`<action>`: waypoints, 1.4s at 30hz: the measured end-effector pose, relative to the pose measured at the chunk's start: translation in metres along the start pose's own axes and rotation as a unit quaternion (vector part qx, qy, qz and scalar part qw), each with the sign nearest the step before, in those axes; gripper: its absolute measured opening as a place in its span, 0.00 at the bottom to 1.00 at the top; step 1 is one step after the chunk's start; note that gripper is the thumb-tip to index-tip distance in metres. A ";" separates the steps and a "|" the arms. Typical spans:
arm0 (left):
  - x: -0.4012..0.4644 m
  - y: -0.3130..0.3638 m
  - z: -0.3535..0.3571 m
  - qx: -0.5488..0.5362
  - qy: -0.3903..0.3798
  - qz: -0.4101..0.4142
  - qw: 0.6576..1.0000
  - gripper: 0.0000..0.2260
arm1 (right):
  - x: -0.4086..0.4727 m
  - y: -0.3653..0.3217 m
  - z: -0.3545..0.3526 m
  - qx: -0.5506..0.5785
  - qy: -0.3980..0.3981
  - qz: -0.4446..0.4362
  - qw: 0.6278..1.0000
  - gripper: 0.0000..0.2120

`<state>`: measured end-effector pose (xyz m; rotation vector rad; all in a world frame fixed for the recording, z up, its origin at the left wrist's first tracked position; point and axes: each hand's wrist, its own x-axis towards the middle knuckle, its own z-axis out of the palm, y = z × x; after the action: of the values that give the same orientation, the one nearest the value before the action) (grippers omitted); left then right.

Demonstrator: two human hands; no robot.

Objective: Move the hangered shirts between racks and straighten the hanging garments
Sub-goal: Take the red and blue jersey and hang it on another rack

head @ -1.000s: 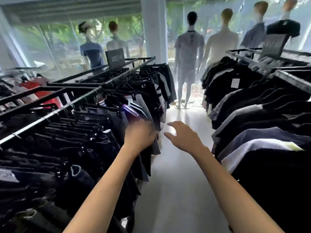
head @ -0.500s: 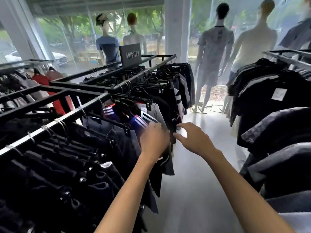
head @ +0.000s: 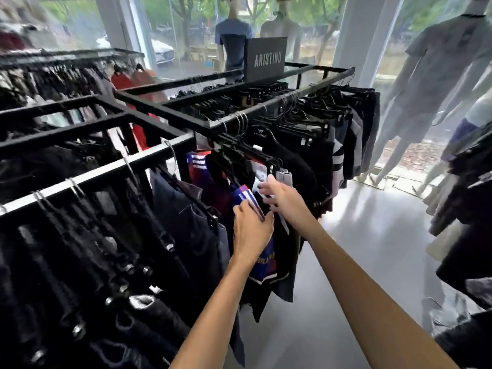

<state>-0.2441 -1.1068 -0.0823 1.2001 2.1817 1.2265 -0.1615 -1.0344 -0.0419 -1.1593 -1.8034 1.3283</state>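
A black metal rack (head: pixel 149 158) runs from lower left to the middle, packed with dark garments on hangers. Among them hangs a blue and red striped shirt (head: pixel 262 259). My left hand (head: pixel 251 227) lies flat on that shirt's shoulder, fingers together, pressing the fabric. My right hand (head: pixel 279 195) reaches just beyond it with fingers spread, touching the dark garments (head: pixel 300 179) and a white tag behind the striped shirt. Whether either hand actually grips cloth is hard to tell.
A second rack section (head: pixel 314 86) with an ARISTINO sign (head: pixel 266 58) stands behind. More dark clothes (head: pixel 468 209) hang on the right. Mannequins (head: pixel 426 83) stand at the window. Grey floor (head: pixel 346 262) runs between the racks.
The view has swung left and closer to the rack. Both hands have moved forward onto the hanging garments; the left now rests on the striped shirt, the right reaches past it.
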 end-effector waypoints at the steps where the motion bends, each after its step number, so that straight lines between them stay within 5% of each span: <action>1: 0.005 -0.003 0.003 -0.016 0.017 -0.021 1.000 0.23 | 0.009 0.001 0.005 0.023 -0.023 0.009 0.999 0.21; 8: 0.039 -0.015 0.018 -0.110 0.044 -0.136 0.984 0.35 | 0.061 0.000 0.021 -0.135 -0.083 -0.032 0.987 0.22; 12: 0.045 -0.020 0.024 -0.163 0.050 -0.153 0.973 0.28 | 0.073 -0.005 0.037 -0.188 -0.102 -0.042 0.976 0.25; 17: 0.052 -0.017 0.024 -0.201 0.068 -0.132 0.968 0.18 | 0.077 0.002 0.050 -0.199 -0.091 -0.070 0.973 0.14; 22: 0.056 -0.015 0.027 -0.243 0.058 -0.104 0.963 0.21 | 0.089 0.003 0.047 -0.231 -0.076 -0.085 0.966 0.10; 27: 0.064 -0.011 0.030 -0.284 0.018 -0.033 0.958 0.23 | 0.098 -0.010 0.025 -0.194 -0.063 -0.107 0.973 0.15; 31: 0.067 -0.008 0.031 -0.316 0.022 -0.051 0.947 0.20 | 0.097 -0.012 -0.002 -0.062 -0.085 -0.070 0.992 0.18; 37: 0.081 -0.003 0.028 -0.251 0.085 -0.052 0.963 0.13 | 0.098 -0.007 -0.032 -0.039 -0.085 -0.038 0.995 0.11; 40: 0.085 0.005 0.024 -0.110 0.115 0.022 0.987 0.15 | 0.110 0.004 -0.060 -0.041 -0.053 -0.038 0.997 0.21; 42: 0.086 0.014 0.021 -0.018 0.148 0.095 0.984 0.18 | 0.106 0.003 -0.083 -0.043 -0.031 -0.047 0.997 0.14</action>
<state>-0.2729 -1.0218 -0.0752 1.3062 2.2791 1.6080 -0.1350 -0.9037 -0.0219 -1.0739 -1.9525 1.2572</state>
